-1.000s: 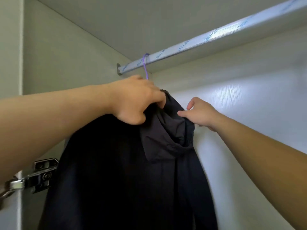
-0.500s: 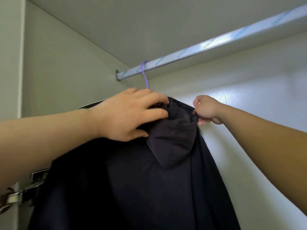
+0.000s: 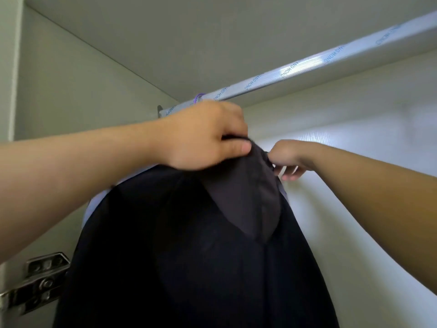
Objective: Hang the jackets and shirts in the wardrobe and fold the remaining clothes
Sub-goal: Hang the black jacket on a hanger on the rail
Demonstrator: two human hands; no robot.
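A dark hooded jacket [image 3: 189,256] hangs from a purple hanger [image 3: 198,98] whose hook sits over the wardrobe rail [image 3: 295,72] near its left end. My left hand [image 3: 203,136] grips the top of the jacket's collar just under the hook, thumb pressed on the fabric. My right hand [image 3: 287,157] pinches the collar's right edge beside the hood [image 3: 246,204], which hangs down the jacket's back. Most of the hanger is hidden under the fabric and my left hand.
The wardrobe's left side wall [image 3: 71,91] and top panel [image 3: 212,31] close in the space. A metal door hinge [image 3: 37,282] sits at lower left. The white back wall [image 3: 354,162] lies behind the jacket, and the rail runs bare to the right.
My left hand has risen and now covers the hanger's hook base, gripping the collar top. My right hand stays at the collar's right edge. The view has drawn nearer to the jacket.
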